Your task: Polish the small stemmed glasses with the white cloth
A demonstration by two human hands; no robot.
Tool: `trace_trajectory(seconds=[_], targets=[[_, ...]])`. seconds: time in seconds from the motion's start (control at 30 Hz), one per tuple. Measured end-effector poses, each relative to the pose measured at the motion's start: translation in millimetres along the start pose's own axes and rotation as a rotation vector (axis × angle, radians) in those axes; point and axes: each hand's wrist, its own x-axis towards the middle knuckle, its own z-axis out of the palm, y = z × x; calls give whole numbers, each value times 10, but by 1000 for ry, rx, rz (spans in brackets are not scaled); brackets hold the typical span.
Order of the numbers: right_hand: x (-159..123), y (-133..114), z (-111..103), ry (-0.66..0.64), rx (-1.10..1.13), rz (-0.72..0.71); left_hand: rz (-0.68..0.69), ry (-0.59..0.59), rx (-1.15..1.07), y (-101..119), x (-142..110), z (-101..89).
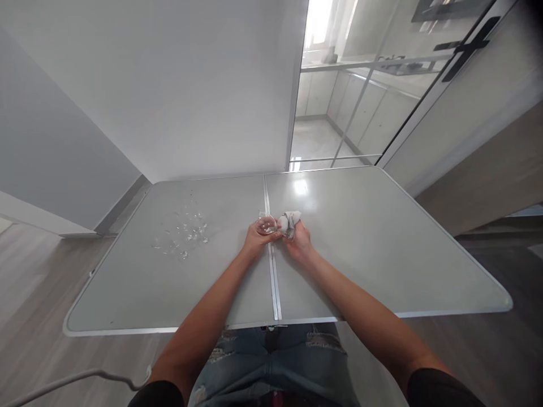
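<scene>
My left hand (pixel 254 240) is closed around a small clear glass (pixel 266 225), tilted so its round side faces up toward me. Close beside it, my right hand (pixel 300 240) grips a crumpled white cloth (pixel 290 220) with grey marks. The cloth is right against the glass's right side; whether it presses on the glass is hard to make out. Both hands are above the table's middle seam. Further left, a scatter of clear, shiny bits or drops (pixel 184 232) lies on the tabletop; I cannot tell whether they are water or clear pieces.
The pale folding table (pixel 360 243) has a metal rim and a metal centre seam (pixel 274 282). A white wall (pixel 169 85) stands at its far side, with a glass-paned door (pixel 348 102) to the right. A grey cable (pixel 85 376) runs at lower left.
</scene>
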Motion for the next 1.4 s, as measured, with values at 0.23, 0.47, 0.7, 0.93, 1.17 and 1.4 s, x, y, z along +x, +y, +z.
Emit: trace_trajectory(seconds=[0.23, 0.47, 0.7, 0.93, 1.17, 1.4], targets=[[74, -2, -37, -51, -63, -159, 96, 53, 103, 12, -1, 12], [-34, -48, -10, 9, -146, -332, 183, 305, -143, 16, 39, -67], [-206, 2, 100, -287, -135, -64, 307, 416, 25, 29, 37, -71], [-174, -51, 100, -288, -91, -51, 253, 303, -44, -4, 19, -65], [-49, 35, 27, -93, -205, -178, 303, 421, -73, 34, 46, -124], [-135, -6, 77, -298, -136, -40, 306, 368, 34, 52, 11, -83]])
